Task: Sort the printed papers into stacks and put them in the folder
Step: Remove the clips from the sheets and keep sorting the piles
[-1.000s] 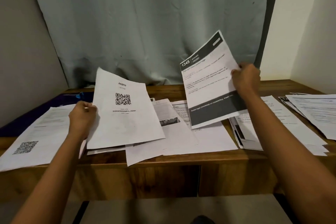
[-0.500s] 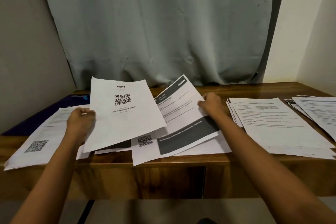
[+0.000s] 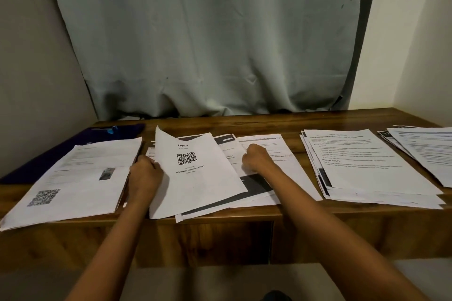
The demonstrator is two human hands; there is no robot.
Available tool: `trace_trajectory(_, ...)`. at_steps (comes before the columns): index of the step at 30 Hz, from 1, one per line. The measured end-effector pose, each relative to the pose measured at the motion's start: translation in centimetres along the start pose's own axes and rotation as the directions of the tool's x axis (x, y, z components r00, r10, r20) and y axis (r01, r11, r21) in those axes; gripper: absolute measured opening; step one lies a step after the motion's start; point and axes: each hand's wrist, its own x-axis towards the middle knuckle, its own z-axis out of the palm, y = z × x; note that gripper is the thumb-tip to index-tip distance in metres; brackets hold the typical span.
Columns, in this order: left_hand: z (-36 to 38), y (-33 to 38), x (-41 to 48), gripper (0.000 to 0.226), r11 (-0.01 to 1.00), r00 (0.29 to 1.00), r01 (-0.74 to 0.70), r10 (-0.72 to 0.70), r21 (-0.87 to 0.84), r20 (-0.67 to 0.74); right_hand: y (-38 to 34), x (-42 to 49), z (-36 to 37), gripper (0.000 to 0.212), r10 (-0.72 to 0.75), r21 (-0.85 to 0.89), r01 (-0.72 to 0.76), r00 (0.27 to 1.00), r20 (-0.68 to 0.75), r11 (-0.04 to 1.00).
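My left hand (image 3: pixel 145 175) grips the left edge of a white sheet with a QR code (image 3: pixel 195 178) and holds it tilted over the middle pile (image 3: pixel 288 168) of loose papers. My right hand (image 3: pixel 256 159) is curled on a sheet with dark bands (image 3: pixel 256 187), which lies flat on that pile and is tucked partly under the QR sheet. A dark purple folder (image 3: pixel 73 144) lies at the back left, mostly covered by a stack of papers (image 3: pixel 80 173).
Two more paper stacks lie on the wooden table (image 3: pixel 318 120): one right of centre (image 3: pixel 367 168), another at the far right edge (image 3: pixel 425 151). A grey curtain hangs behind the table, and walls close in on both sides.
My right hand brought the dark-banded sheet down from the air onto the middle pile and slid it under the QR sheet. My left hand lowered the QR sheet a little.
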Motion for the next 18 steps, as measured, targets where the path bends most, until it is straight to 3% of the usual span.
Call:
trace_trajectory(6, 1.6, 1.4, -0.2, 0.025, 0.998, 0.993, 0.033, -0.038, 0.050, 0.112, 0.7, -0.2, 0.2, 0.030, -0.070, 0.050, 0.071, 0.997, -0.023, 0.996)
trace_trajectory(9, 1.9, 1.6, 0.0, 0.025, 0.998, 0.985, 0.045, -0.050, 0.032, 0.163, 1.9, 0.5, -0.5, 0.025, -0.040, 0.129, 0.057, 0.991, -0.131, 0.990)
trace_trajectory(11, 2.0, 1.8, 0.1, 0.026, 0.999, 0.980, 0.049, -0.053, 0.022, 0.189, 3.3, 1.3, -1.4, 0.024, 0.005, 0.077, 0.012, 0.976, -0.219, 0.997)
trace_trajectory(15, 2.0, 2.2, 0.3, 0.034, 0.998, 0.977, 0.054, -0.062, 0.045, 0.206, 6.2, 2.7, -3.3, 0.060, 0.204, -0.229, -0.265, 0.945, -0.257, 0.937)
trace_trajectory(18, 2.0, 2.3, 0.4, 0.035, 0.997, 0.975, 0.057, -0.065, 0.045, 0.211, 7.1, 3.1, -4.0, 0.074, 0.258, -0.216, -0.300, 0.945, -0.202, 0.929)
